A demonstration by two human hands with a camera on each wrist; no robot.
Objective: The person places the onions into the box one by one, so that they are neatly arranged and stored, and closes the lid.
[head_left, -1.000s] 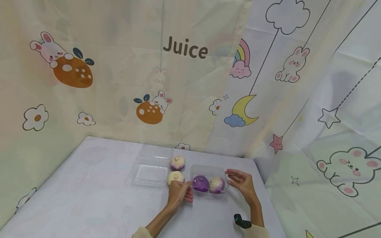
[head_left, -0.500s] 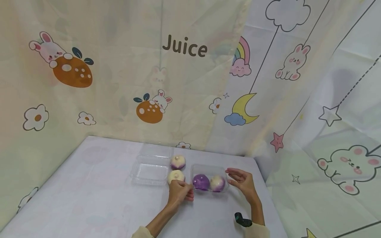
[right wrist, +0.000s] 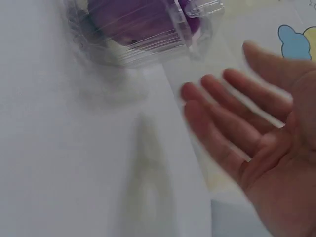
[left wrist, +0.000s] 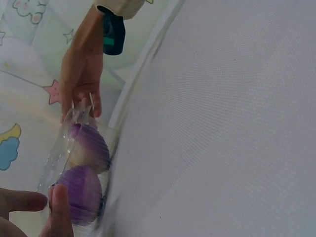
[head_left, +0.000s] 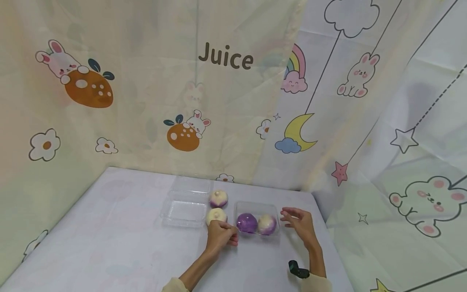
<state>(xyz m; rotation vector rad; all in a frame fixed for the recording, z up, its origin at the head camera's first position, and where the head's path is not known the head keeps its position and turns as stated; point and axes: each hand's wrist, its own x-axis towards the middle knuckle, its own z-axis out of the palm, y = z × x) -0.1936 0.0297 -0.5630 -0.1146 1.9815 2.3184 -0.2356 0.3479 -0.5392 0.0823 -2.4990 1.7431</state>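
Note:
A closed clear plastic box holds two round, onion-like bulbs side by side: a purple bulb on the left and a cream-and-purple bulb on the right. My left hand pinches the box's left edge between thumb and finger; the left wrist view shows its fingertip right against the plastic. Off the box's right side is my right hand, fingers spread and slightly bent. In the right wrist view, a gap separates this right hand from the box.
Left of the box, a cream bulb lies in front of another cream-and-purple bulb. Beside them stands a clear box with its lid folded back. All rest on a white table backed by printed curtains.
My right hand has drawn away from the box's right side, a little to the right. My left hand stays at the left edge, and the bulbs stay put.

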